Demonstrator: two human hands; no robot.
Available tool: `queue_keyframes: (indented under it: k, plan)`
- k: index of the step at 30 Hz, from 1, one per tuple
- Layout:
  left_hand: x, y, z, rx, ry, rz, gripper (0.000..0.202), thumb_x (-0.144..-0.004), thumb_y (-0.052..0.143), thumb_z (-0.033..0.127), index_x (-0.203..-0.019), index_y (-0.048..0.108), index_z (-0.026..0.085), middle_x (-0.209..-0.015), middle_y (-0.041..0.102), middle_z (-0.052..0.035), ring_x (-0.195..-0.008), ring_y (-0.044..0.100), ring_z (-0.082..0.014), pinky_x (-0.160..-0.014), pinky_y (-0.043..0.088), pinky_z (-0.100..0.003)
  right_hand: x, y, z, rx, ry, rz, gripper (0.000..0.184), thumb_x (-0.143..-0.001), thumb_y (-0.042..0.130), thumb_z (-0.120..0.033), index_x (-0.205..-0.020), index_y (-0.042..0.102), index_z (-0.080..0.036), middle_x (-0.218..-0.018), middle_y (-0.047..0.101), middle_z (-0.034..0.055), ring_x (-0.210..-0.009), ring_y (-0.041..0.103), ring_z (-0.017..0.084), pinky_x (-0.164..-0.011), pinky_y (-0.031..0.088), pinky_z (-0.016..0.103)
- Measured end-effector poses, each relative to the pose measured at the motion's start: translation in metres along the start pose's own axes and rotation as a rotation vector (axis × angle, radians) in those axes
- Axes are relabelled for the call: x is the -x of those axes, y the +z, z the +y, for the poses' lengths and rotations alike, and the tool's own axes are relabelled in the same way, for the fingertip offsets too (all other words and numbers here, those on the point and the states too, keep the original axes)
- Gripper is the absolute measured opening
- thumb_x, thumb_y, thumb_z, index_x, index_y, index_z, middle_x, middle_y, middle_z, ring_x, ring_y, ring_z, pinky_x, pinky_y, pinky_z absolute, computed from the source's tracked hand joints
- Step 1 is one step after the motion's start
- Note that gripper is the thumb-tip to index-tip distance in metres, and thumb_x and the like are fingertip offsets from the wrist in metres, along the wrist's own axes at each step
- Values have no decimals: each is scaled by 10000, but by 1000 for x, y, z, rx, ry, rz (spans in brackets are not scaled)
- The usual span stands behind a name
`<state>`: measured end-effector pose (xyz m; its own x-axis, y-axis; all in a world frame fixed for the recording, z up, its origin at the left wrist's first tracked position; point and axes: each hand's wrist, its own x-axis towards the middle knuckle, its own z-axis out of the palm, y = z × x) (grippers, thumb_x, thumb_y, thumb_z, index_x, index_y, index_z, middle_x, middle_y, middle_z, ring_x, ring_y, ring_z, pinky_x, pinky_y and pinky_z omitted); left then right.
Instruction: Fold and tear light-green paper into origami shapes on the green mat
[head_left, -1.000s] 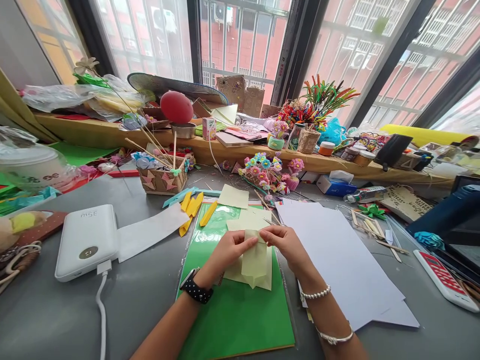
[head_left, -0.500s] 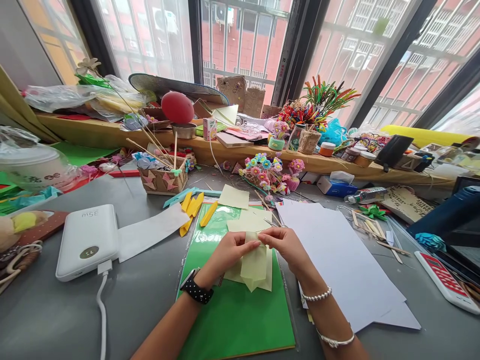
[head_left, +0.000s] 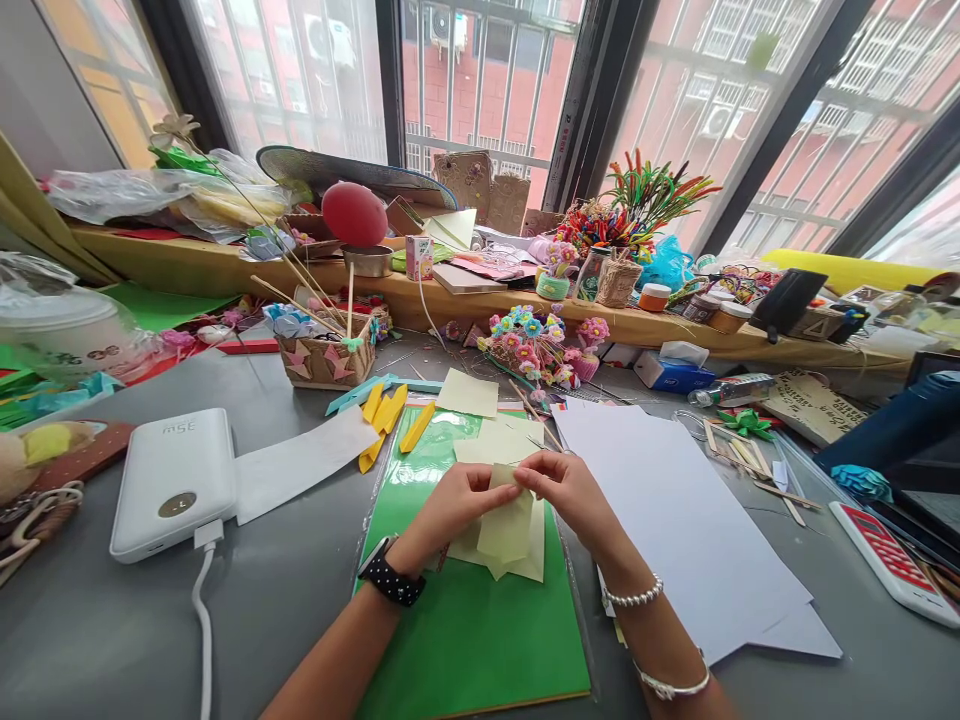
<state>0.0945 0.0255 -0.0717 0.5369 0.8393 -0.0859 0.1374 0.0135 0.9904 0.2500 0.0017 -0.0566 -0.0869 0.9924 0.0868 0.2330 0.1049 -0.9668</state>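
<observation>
Between my hands hangs a piece of pale yellow paper [head_left: 504, 530] with a pointed lower end. My left hand [head_left: 469, 505] pinches its upper left side between thumb and fingers. At the top right, my right hand [head_left: 564, 490] has its thumb and forefinger closed on the same paper. The fold under the fingertips is partly hidden. Below lies a flat sheet of pale yellow paper [head_left: 534, 572] on a green folder [head_left: 480, 655]. Just beyond my hands are another yellow sheet [head_left: 487, 440] and a small yellow square [head_left: 468, 393].
White paper sheets [head_left: 675, 510] lie to the right, a white power bank [head_left: 176, 480] with a cable to the left. Folded yellow strips [head_left: 386, 415] sit near the folder's far left corner. Behind stand a box of sticks [head_left: 330, 355] and crocheted flowers [head_left: 529, 345].
The held paper has tilted slightly, its lower end shifting a little to the left. My hands stay nearly in place, still gripping its top.
</observation>
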Motion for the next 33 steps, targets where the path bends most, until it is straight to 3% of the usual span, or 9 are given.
queue_keyframes:
  k: [8,13,17,22,33]
  plan:
    - [-1,-1,-3,79,-26,-45,290,-654,591,403,-707,591,118,-662,556,-13,-591,482,-113,-496,352,-200,-1,8,7,113,-91,17,174,-747,499,-308,-642,504,-169,-627,500,-2,-588,448,114,-502,359,215]
    - [-1,0,-3,61,-21,2,285,-647,596,398,-691,581,116,-648,544,-11,-592,480,-115,-498,360,-202,-3,9,12,416,-178,90,242,-813,399,-346,-642,454,-183,-632,488,3,-600,449,131,-533,345,241]
    - [-1,0,-1,65,-25,-6,278,-645,597,398,-678,580,122,-628,537,-4,-589,485,-118,-500,366,-203,-3,7,13,592,-258,16,284,-851,322,-333,-617,400,-193,-604,465,-8,-576,438,130,-528,324,239]
    - [0,0,3,86,-39,-32,273,-625,616,391,-654,577,123,-622,537,-4,-583,482,-118,-487,360,-199,-3,9,14,686,-354,53,253,-861,296,-270,-631,375,-200,-614,456,1,-578,438,137,-539,340,239]
    - [-1,-4,5,51,-14,47,315,-635,597,416,-692,605,106,-649,553,-23,-589,477,-120,-496,360,-203,-4,8,15,771,-463,92,270,-863,291,-255,-630,411,-191,-640,477,27,-603,446,149,-548,343,244]
